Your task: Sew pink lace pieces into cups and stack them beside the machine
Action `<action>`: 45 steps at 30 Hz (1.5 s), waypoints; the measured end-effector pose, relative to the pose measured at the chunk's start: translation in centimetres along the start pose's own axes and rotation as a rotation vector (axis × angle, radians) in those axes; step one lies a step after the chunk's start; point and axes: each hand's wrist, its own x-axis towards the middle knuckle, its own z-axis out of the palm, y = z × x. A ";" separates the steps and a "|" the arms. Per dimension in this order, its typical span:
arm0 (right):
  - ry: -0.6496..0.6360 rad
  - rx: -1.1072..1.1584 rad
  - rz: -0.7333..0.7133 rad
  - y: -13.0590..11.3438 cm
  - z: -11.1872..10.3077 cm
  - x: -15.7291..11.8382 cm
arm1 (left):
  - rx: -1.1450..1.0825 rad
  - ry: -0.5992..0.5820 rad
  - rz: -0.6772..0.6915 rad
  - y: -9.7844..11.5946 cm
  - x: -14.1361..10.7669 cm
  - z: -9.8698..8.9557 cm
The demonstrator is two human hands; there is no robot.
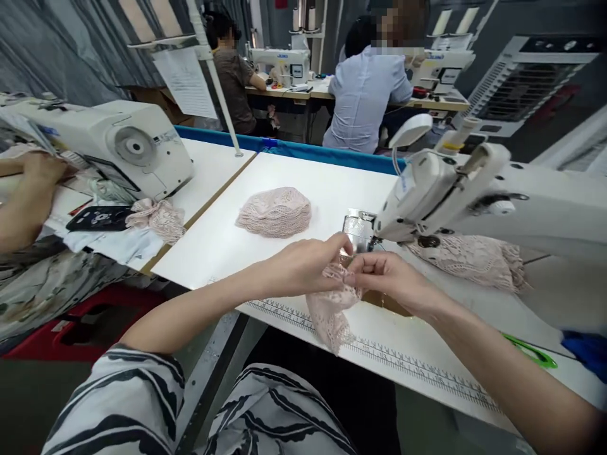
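Note:
Both hands meet over a piece of pale pink lace [332,316] in front of the sewing machine [427,189]. My left hand [308,262] pinches the lace from the left, its thumb and index finger raised near the needle plate [358,230]. From the right, my right hand [389,275] grips the same piece between thumb and fingertips. The lower end of the lace hangs down over the ruler-marked table edge. A neat stack of pink lace [275,212] lies on the white table to the left of the machine, apart from my hands.
More pink lace [474,259] lies under the machine arm. Green-handled snips [531,351] rest at the right. On the left, another person's arm [28,189] works beside a second machine [128,145], a black phone [97,218] and bunched lace [159,218]. Two people sit at machines behind.

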 end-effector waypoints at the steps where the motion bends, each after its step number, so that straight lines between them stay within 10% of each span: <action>1: -0.016 -0.022 -0.010 -0.1 0.5 0.2 | -0.054 -0.031 -0.061 -1.1 -1.2 -0.5; 6: 0.023 0.007 -0.150 -1.3 2.5 2.6 | -0.413 -0.209 -0.207 -8.4 -7.0 -3.4; 9: 0.140 0.142 -0.268 -3.0 3.0 5.7 | -0.648 0.100 -0.230 -11.7 -7.6 -6.0; 13: 0.387 0.215 -0.330 -5.1 2.9 11.6 | -0.539 0.544 -0.216 -14.6 -2.5 -10.2; 19: 0.612 0.088 -0.236 -3.8 1.3 19.0 | -0.086 0.531 -0.399 -19.0 6.6 -11.7; 24: 0.666 0.008 -0.212 -1.4 0.3 20.6 | 0.165 0.546 -0.464 -20.6 8.0 -9.7; 35: 0.595 -0.231 -0.234 -0.7 0.2 17.5 | 0.527 0.609 -0.319 -17.8 3.9 -8.3; 45: 0.268 -0.551 -0.317 2.6 1.4 0.2 | 0.824 0.423 0.359 -13.4 1.0 -2.7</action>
